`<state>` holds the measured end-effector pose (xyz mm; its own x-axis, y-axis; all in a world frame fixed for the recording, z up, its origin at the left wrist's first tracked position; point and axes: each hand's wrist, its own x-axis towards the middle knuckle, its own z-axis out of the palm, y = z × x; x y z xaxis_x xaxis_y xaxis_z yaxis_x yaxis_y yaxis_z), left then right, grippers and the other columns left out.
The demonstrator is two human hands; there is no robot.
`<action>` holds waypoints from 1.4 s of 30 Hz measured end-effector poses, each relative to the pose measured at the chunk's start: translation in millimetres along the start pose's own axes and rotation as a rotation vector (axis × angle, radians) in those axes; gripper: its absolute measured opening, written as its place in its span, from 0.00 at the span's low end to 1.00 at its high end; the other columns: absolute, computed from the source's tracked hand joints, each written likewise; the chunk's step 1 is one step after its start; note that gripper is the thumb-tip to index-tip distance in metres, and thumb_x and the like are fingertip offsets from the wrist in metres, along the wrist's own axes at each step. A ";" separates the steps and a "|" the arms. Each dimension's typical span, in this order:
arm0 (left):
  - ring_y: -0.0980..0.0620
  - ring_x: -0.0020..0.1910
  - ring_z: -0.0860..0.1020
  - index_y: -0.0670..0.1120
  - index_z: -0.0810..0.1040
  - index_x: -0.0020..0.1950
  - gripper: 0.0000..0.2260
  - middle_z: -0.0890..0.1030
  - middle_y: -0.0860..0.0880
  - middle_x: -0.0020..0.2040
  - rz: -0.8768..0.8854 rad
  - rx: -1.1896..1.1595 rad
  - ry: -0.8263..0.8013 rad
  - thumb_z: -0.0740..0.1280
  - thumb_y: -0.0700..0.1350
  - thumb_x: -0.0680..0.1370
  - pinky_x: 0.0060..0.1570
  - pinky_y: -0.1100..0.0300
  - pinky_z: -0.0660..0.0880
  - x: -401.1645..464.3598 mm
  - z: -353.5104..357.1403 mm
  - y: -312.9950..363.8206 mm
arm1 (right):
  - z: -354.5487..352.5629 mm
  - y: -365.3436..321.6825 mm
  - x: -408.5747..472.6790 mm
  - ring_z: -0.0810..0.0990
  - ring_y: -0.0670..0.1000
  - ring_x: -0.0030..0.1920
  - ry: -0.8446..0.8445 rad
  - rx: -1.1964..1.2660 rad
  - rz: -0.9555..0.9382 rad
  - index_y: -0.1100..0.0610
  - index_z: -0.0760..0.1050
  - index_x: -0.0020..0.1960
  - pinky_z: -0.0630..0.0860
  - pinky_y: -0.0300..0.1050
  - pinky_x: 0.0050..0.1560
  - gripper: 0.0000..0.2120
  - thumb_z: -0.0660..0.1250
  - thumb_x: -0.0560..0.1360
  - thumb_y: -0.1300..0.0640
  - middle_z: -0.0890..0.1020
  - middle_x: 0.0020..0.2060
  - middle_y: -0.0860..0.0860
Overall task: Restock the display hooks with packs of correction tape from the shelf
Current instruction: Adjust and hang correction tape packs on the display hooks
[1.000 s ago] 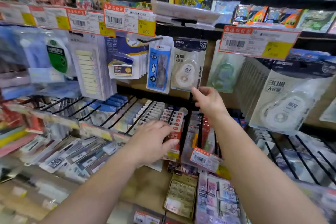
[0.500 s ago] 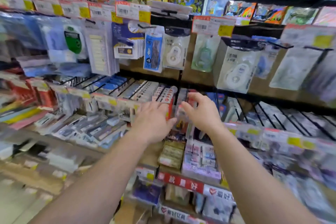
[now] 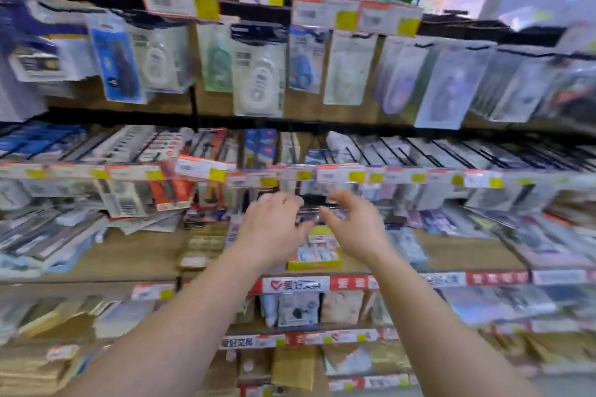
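Two hands reach mid-frame: our left hand and right hand, fingers spread, grasping nothing we can discern. Correction tape packs hang on hooks in the upper centre.

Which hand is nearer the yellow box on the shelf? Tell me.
Left, though only narrowly. The left hand hovers just above and left of the yellow box, its thumb over the box's top edge. The right hand sits above and right, slightly farther.
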<state>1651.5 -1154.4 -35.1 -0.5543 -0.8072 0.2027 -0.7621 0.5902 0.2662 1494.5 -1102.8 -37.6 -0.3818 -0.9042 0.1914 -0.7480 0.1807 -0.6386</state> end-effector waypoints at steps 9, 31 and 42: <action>0.42 0.58 0.77 0.45 0.75 0.58 0.17 0.78 0.44 0.56 -0.154 -0.191 -0.373 0.63 0.57 0.79 0.53 0.50 0.75 91.5 135.7 105.2 | -70.2 202.7 31.6 0.82 0.54 0.51 -0.091 -0.046 0.392 0.51 0.77 0.63 0.74 0.44 0.53 0.18 0.68 0.77 0.46 0.82 0.57 0.51; 0.42 0.64 0.76 0.41 0.70 0.71 0.29 0.76 0.42 0.67 -0.848 -0.501 -0.433 0.71 0.54 0.76 0.57 0.57 0.71 174.3 275.3 145.3 | -22.2 365.1 136.3 0.78 0.56 0.54 -0.426 0.052 0.636 0.59 0.64 0.72 0.72 0.43 0.47 0.28 0.68 0.77 0.47 0.78 0.62 0.57; 0.48 0.42 0.78 0.46 0.74 0.51 0.07 0.79 0.46 0.49 -1.077 -0.963 -0.369 0.70 0.46 0.79 0.40 0.55 0.78 174.8 276.6 145.3 | -23.4 372.8 134.2 0.77 0.49 0.32 -0.416 0.428 0.812 0.61 0.78 0.53 0.71 0.40 0.28 0.14 0.74 0.73 0.52 0.81 0.39 0.54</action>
<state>1351.3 -1211.7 -221.6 -0.0469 -0.7170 -0.6955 -0.4240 -0.6161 0.6638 1151.7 -1147.7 -232.6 -0.4081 -0.6474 -0.6437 -0.0568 0.7217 -0.6899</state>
